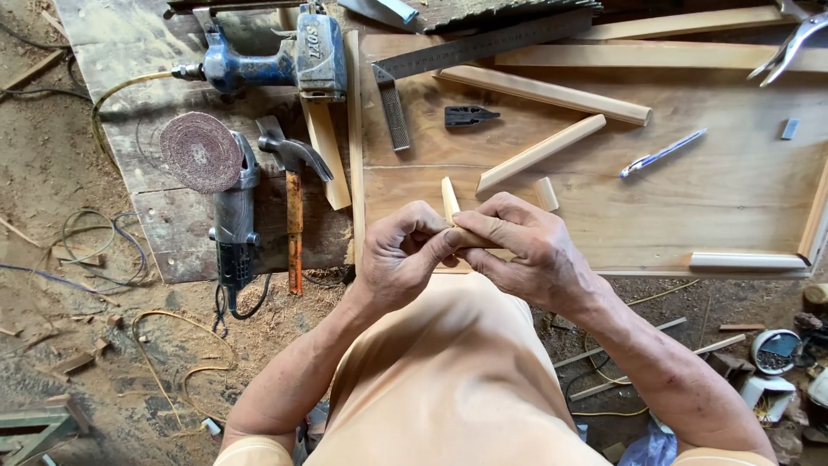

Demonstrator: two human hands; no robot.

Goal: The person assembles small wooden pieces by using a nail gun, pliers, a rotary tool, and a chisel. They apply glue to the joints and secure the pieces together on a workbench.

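- Left hand (404, 255) and right hand (526, 250): fingers of both grasping one short wooden stick (450, 200), held just in front of the wooden panel (690, 198) on the worktop.
- Stick's cut end pokes up between the thumbs.
- On the panel: two longer wood strips (539, 154), blue pen (662, 153), steel square (483, 45).
- Left of the panel: hammer (293, 185), angle grinder (226, 194), blue power tool (276, 56).

Blue nail gun (276, 60), orange-handled hammer (294, 207), pale wood strip (450, 200), blue pen (662, 153).
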